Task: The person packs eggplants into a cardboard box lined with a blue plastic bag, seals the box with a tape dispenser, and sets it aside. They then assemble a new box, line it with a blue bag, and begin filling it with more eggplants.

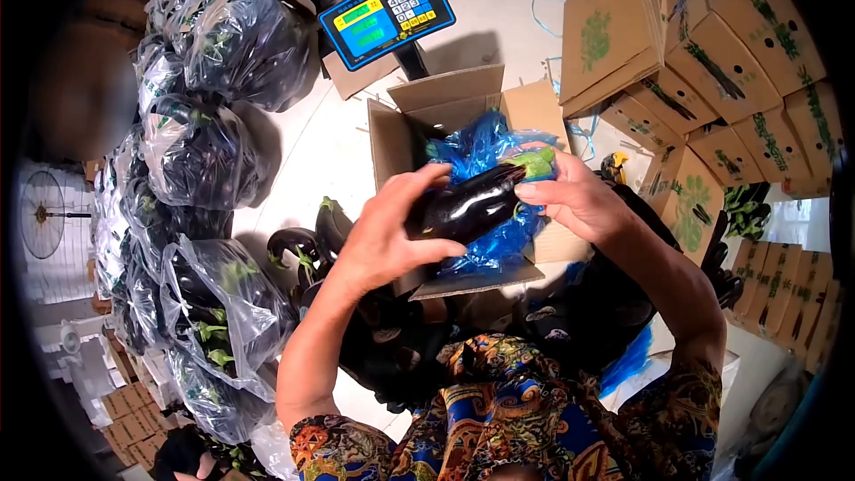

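Observation:
Between my two hands is a glossy, dark eggplant (463,207) with a green stem, held level above an open cardboard box (392,144). My left hand (383,227) wraps round its thick lower end, thumb toward me. At the stem end, my right hand (570,196) grips near the green cap with thumb and fingers. Blue plastic lining (481,138) fills the box below; what lies under the plastic is hidden.
Clear bags of eggplants (232,53) line the left side. Loose eggplants (329,227) lie left of the box. Beyond it stands a digital scale display (387,16). Stacked cartons (712,44) rise at the right. Blue strapping lies on the floor.

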`<act>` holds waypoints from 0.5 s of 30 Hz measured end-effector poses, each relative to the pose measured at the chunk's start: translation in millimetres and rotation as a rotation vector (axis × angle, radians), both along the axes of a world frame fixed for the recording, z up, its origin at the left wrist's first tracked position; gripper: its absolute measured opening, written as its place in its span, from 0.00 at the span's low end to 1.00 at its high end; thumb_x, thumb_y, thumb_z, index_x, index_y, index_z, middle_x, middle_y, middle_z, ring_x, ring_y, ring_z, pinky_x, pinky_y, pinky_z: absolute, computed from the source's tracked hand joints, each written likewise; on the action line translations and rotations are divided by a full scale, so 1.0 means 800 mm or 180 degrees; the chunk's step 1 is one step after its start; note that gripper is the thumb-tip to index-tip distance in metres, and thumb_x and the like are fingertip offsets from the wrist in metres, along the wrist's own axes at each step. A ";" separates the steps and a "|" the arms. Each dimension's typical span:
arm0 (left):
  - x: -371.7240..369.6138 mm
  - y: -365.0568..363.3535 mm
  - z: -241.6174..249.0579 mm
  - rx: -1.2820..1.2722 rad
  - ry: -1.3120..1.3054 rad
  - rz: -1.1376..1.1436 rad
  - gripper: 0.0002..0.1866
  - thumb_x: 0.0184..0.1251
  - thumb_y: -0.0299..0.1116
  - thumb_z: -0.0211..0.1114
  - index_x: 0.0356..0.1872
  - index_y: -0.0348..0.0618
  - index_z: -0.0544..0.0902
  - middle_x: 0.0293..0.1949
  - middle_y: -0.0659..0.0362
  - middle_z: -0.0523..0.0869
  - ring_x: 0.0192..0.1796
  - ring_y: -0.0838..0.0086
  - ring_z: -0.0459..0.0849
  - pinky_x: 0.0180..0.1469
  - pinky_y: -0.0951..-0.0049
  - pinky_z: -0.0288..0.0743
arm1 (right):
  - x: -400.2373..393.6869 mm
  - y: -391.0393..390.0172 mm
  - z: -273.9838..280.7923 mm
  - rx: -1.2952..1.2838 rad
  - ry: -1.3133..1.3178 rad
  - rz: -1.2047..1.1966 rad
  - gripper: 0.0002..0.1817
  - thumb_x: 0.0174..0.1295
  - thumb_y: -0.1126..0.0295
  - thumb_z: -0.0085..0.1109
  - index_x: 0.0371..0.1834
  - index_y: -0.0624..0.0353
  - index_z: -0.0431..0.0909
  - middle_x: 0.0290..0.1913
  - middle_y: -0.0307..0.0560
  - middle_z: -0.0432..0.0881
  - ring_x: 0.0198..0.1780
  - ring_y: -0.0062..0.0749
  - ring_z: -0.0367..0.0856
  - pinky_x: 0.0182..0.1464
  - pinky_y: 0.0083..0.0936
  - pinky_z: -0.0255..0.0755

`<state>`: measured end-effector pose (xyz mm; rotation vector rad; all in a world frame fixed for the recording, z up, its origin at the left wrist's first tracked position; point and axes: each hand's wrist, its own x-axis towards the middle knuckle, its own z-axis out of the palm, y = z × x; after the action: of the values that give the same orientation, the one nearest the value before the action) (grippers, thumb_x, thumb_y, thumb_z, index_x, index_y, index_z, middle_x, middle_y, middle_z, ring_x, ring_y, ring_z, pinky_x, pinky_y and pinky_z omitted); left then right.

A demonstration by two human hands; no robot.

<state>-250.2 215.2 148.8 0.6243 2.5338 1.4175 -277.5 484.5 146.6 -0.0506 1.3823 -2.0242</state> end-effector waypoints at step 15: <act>-0.003 -0.005 0.023 0.1544 -0.1823 0.0892 0.46 0.48 0.52 0.71 0.65 0.31 0.67 0.47 0.46 0.84 0.45 0.66 0.85 0.50 0.66 0.79 | 0.042 0.195 -0.024 0.4606 0.3436 0.0570 0.16 0.58 0.68 0.63 0.47 0.63 0.78 0.42 0.49 0.81 0.37 0.43 0.81 0.38 0.33 0.74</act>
<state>-252.6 211.2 167.3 -0.0986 1.8855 1.9793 -243.7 640.5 127.5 -0.6310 2.9925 -0.3383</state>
